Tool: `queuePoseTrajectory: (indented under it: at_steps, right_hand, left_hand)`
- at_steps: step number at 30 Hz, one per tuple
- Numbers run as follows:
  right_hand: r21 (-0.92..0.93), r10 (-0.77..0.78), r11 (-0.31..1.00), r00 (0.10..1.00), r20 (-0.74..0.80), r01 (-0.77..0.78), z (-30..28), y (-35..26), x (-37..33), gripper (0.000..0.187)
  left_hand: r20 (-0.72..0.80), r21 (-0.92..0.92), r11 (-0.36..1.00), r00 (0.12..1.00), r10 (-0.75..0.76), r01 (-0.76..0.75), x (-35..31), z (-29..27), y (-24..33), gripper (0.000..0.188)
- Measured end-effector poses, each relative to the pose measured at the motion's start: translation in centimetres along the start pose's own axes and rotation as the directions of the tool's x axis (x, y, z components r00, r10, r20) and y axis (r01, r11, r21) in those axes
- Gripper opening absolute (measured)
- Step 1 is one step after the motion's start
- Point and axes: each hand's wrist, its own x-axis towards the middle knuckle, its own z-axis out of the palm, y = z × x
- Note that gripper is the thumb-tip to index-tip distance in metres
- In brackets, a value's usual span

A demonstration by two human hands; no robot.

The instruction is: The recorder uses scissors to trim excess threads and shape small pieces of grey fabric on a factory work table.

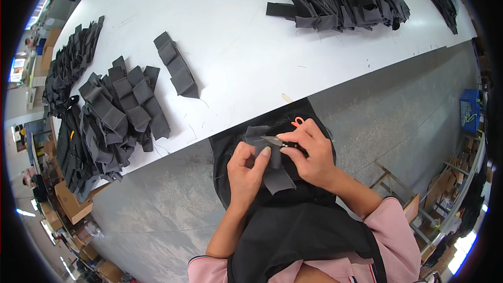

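Note:
Over my lap, my left hand (pixel 242 175) pinches a dark grey folded fabric strip (pixel 280 180) between thumb and fingers. Thread snips (pixel 271 140) with pointed metal blades are gripped in my right hand (pixel 317 157). Their tips rest at the strip's upper part, close to my left thumb; whether the blades touch the fabric I cannot tell. An orange-red loop shows above my right fingers. Beneath both hands lies black cloth (pixel 222 149) with loose threads on it. A similar single strip (pixel 176 65) lies apart on the white table (pixel 225 47).
Piles of dark strips (pixel 126 105) cover the table's left end, and a larger pile (pixel 346 0) sits at the far right. The table edge runs diagonally just beyond my hands. Off right are a blue crate (pixel 470 110) and a wooden frame (pixel 390 178); a cardboard box (pixel 70 202) is left.

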Motion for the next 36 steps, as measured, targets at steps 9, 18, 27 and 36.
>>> queuePoseTrajectory:
  at_steps: [9, 18, 27, 36]
  right_hand:
    - [0.106, 0.224, 0.968, 0.974, 0.03, -0.226, -1.9, 0.0, -2.2, 0.023]
    - [0.058, 0.225, 0.97, 0.965, 0.135, -0.234, -2.9, -0.3, -3.3, 0.026]
    - [0.222, 0.218, 0.939, 0.953, 0.21, -0.263, -2.4, 0.1, -2.9, 0.024]
    - [-0.005, 0.037, 0.999, 0.985, 0.17, -0.037, -2.1, -0.2, -2.7, 0.031]
  left_hand:
    - [-0.066, -0.245, 0.91, 0.93, -0.36, 0.335, 1.0, -0.4, -0.2, 0.037]
    - [-0.041, -0.398, 0.857, 0.927, -0.373, 0.327, 1.1, -0.4, -0.4, 0.022]
    - [-0.031, -0.354, 0.884, 0.941, -0.337, 0.305, 1.1, -0.8, -0.6, 0.025]
    - [-0.069, -0.221, 0.932, 0.948, -0.31, 0.289, 1.2, -1.2, -0.3, 0.028]
